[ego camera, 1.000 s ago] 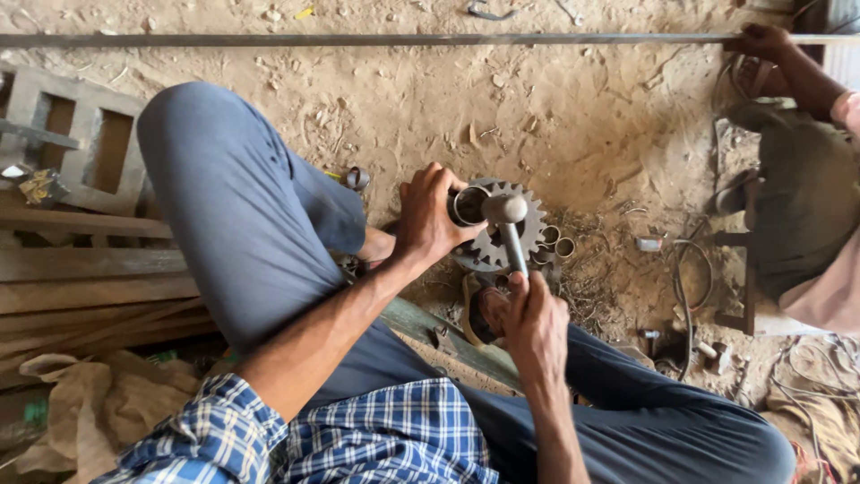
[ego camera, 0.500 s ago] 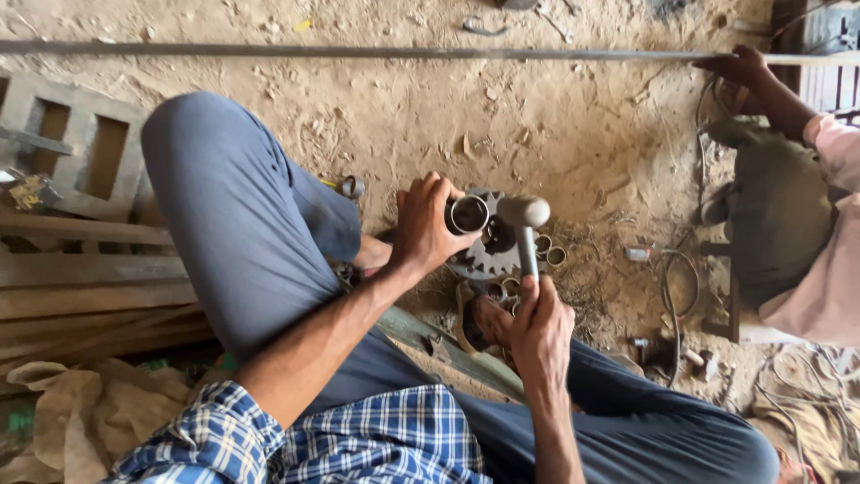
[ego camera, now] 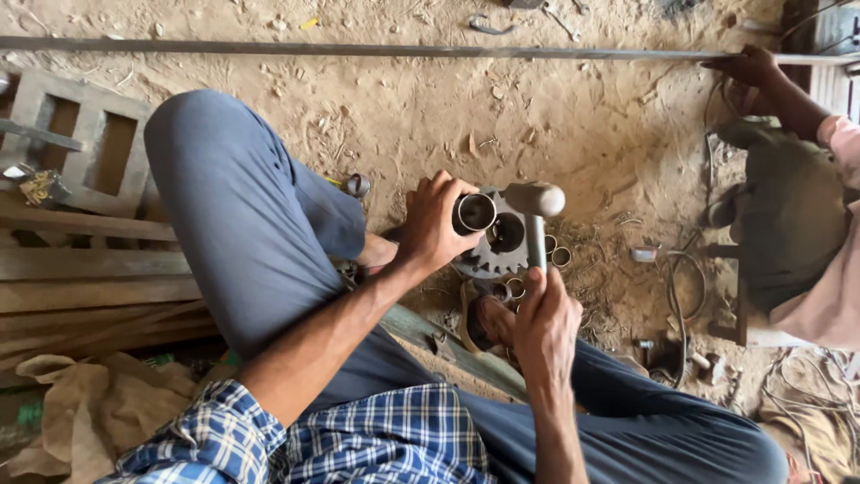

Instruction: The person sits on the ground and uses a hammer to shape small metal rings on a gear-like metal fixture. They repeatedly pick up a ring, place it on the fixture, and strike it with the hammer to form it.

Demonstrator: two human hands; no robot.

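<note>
Gripping a short metal sleeve (ego camera: 474, 212), the left hand (ego camera: 432, 224) steadies it upright on the toothed gear (ego camera: 495, 246) lying on the dirt floor (ego camera: 403, 116). Just beside it, the right hand (ego camera: 546, 327) clenches a hammer (ego camera: 535, 215), its head level with the sleeve.

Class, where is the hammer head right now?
In the head view, the hammer head is centre-right, raised beside the metal sleeve over the gear.
</note>
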